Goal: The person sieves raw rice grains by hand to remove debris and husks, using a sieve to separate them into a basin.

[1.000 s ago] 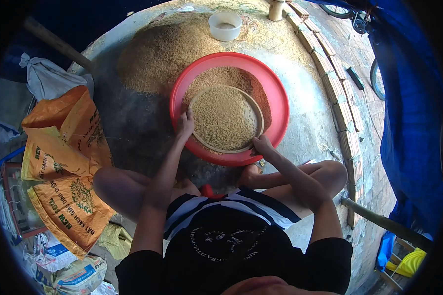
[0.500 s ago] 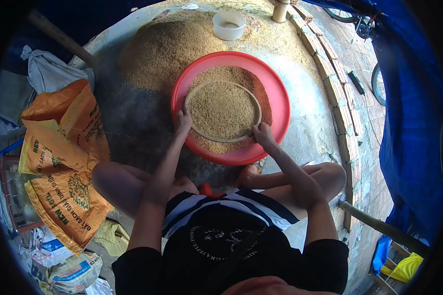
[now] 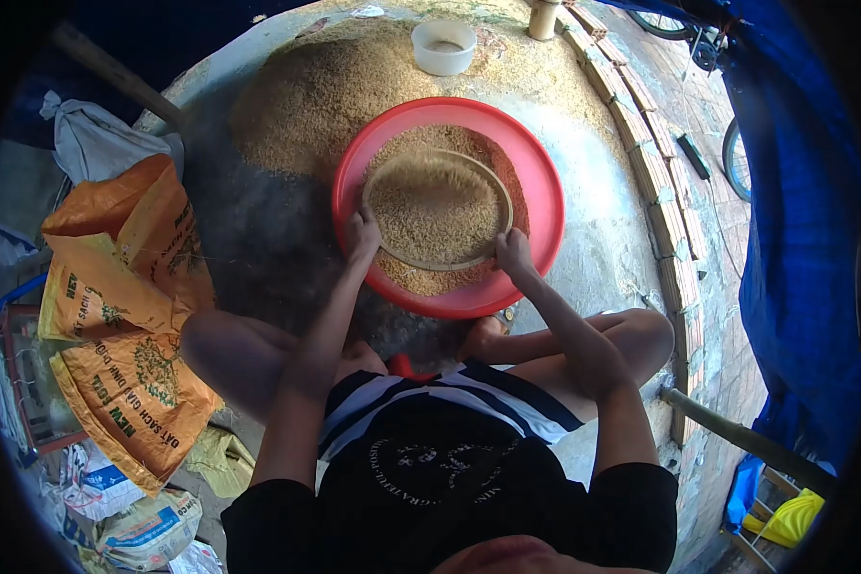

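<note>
Between both hands I hold a round, shallow sieve (image 3: 509, 208) with a pale rim, loaded with tan grain husks (image 3: 435, 225). My left hand (image 3: 362, 235) is closed on its left edge, and my right hand (image 3: 514, 251) grips the lower right edge. Toward the far side of the sieve the husks are blurred, as if tossed up. Beneath it lies a wide red basin (image 3: 545, 182) with more grain inside. The sieve's underside is hidden.
A heap of husks (image 3: 306, 105) spreads behind the basin, near a white plastic tub (image 3: 444, 59). Orange sacks (image 3: 124, 383) lie at left. A low brick row (image 3: 655, 182) and a blue tarp (image 3: 799, 239) border the right. A pole (image 3: 737, 435) juts in at lower right.
My hands and the sieve have shifted slightly, with its far edge raised a little. The husks lay spread over the sieve before; now those at the far side are blurred in motion.
</note>
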`<state>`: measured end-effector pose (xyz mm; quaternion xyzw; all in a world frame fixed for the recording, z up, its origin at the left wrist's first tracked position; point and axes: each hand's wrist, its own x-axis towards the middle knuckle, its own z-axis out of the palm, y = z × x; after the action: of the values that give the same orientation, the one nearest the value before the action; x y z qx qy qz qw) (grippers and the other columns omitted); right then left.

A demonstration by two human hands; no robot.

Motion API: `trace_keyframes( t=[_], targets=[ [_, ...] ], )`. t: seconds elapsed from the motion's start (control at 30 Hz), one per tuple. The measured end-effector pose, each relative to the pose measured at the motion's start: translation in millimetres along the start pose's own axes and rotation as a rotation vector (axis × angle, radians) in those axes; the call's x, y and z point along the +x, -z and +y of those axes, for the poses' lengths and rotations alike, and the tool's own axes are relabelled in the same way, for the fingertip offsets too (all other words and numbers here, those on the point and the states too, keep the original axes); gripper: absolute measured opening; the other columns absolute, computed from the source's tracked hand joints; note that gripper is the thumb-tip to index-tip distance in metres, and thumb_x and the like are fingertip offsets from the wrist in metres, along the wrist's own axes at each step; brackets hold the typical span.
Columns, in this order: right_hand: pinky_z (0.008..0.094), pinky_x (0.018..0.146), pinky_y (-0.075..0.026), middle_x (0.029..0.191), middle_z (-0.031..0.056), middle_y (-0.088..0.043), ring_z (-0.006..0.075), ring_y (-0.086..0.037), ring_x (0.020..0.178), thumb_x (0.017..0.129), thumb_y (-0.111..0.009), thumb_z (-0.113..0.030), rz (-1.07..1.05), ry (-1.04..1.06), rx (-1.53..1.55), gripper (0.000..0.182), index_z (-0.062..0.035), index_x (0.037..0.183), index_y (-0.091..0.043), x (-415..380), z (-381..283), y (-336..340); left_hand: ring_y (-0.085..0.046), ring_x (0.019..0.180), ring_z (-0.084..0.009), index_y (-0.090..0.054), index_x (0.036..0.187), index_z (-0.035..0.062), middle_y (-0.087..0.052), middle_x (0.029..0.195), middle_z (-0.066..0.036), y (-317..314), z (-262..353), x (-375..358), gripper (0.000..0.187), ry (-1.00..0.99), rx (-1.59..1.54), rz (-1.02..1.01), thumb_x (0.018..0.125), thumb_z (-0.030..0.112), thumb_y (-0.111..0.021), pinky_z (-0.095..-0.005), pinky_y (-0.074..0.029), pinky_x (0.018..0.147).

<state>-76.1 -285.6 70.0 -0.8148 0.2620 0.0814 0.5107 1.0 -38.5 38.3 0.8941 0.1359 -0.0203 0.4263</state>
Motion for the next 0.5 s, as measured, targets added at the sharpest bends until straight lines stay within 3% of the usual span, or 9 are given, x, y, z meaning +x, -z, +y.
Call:
trace_keyframes(
  t=[0.13,0.2,0.23,0.33,0.43,0.47,0.5],
  targets=[
    [0.0379,0.044,-0.039,0.059,0.0185,-0.048,0.0311,-0.052,0.052,0.079,-0.042,-0.016,-0.054,0.020,0.041,0.020,0.0036,0.080,-0.038,5.1,1.1,3.3,-0.052,0.067,-0.0270,-0.051,0.082,-0.0060,-0.051,0.067,-0.021,16.6,16.4,-0.9,0.046,-0.065,-0.008,0.054,0.084,0.034,-0.029,-0.0337,-0.038,0.064],
    [0.0391,0.045,-0.039,0.061,0.0182,-0.049,0.0305,-0.053,0.054,0.079,-0.042,-0.016,0.258,0.560,-0.168,0.020,0.0031,0.082,-0.038,1.2,-9.7,8.6,-0.044,0.054,-0.0226,-0.047,0.073,-0.0048,-0.043,0.056,-0.014,41.1,45.5,-9.1,0.041,-0.243,-0.233,0.082,0.086,0.028,-0.027,-0.0337,-0.036,0.056],
    [0.0391,0.045,-0.039,0.061,0.0182,-0.049,0.0305,-0.053,0.054,0.079,-0.042,-0.016,0.267,0.560,-0.168,0.020,0.0031,0.082,-0.038,-8.6,-25.1,13.3,-0.033,0.052,-0.0164,-0.041,0.069,-0.0029,-0.031,0.053,-0.010,44.8,55.9,-10.5,0.037,-0.336,-0.401,0.191,0.086,0.027,-0.028,-0.0324,-0.032,0.052],
    [0.0430,0.051,-0.038,0.063,0.0196,-0.050,0.0344,-0.052,0.059,0.078,-0.043,-0.014,0.208,0.546,0.102,0.018,0.0021,0.080,-0.036,-24.8,-49.4,18.8,-0.034,0.052,-0.0186,-0.041,0.071,-0.0036,-0.032,0.054,-0.011,58.8,70.4,-11.0,0.034,-0.409,-0.443,0.254,0.086,0.025,-0.029,-0.0326,-0.032,0.052],
    [0.0422,0.051,-0.039,0.065,0.0207,-0.050,0.0344,-0.052,0.059,0.078,-0.043,-0.015,0.313,0.641,-0.004,0.018,0.0021,0.079,-0.037,4.9,-7.2,-2.4,-0.044,0.056,-0.0267,-0.045,0.075,-0.0060,-0.044,0.058,-0.017,33.3,31.8,7.1,0.040,-0.347,-0.313,0.119,0.085,0.028,-0.027,-0.0353,-0.035,0.057],
    [0.0411,0.051,-0.040,0.066,0.0205,-0.050,0.0338,-0.052,0.059,0.078,-0.043,-0.015,0.267,0.525,-0.130,0.018,0.0022,0.078,-0.038,12.5,5.4,-6.0,-0.044,0.056,-0.0267,-0.045,0.075,-0.0060,-0.044,0.058,-0.017,22.1,17.2,8.3,0.040,-0.344,-0.310,0.123,0.085,0.028,-0.027,-0.0353,-0.035,0.057],
    [0.0401,0.051,-0.041,0.066,0.0204,-0.050,0.0332,-0.053,0.059,0.078,-0.043,-0.016,0.222,0.407,-0.255,0.019,0.0023,0.078,-0.038,16.4,11.2,-7.8,-0.047,0.063,-0.0315,-0.047,0.077,-0.0069,-0.048,0.065,-0.020,9.9,4.3,9.2,0.043,-0.212,-0.171,0.087,0.085,0.029,-0.026,-0.0374,-0.036,0.060]
  ],
)
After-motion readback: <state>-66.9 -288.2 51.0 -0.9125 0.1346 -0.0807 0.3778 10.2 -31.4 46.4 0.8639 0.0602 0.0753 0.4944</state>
